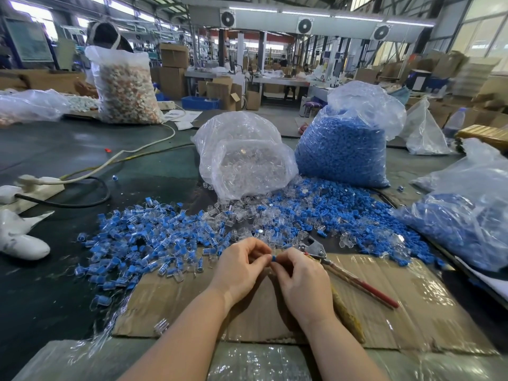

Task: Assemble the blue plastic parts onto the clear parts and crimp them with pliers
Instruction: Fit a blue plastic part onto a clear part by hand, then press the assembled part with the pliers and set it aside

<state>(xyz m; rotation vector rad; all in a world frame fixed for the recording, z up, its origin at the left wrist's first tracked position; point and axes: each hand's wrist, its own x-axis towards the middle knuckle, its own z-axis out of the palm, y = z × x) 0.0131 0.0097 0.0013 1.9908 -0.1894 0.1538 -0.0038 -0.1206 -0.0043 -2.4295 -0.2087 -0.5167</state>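
My left hand (238,266) and my right hand (299,279) meet above the cardboard sheet (384,323), fingertips together. Between them they pinch a small blue plastic part (274,258); any clear part with it is hidden by the fingers. The pliers (346,273) lie on the cardboard just right of my right hand, jaws toward the heap, red handle pointing right. A pile of assembled blue-and-clear pieces (143,243) spreads to the left. Loose clear parts (247,215) and loose blue parts (343,215) lie ahead.
A bag of clear parts (244,160) and a bag of blue parts (346,149) stand behind the heaps. Another bag of blue parts (461,224) lies at right. A power strip and cables (35,188) lie at left, with a bag of mixed pieces (126,86) beyond.
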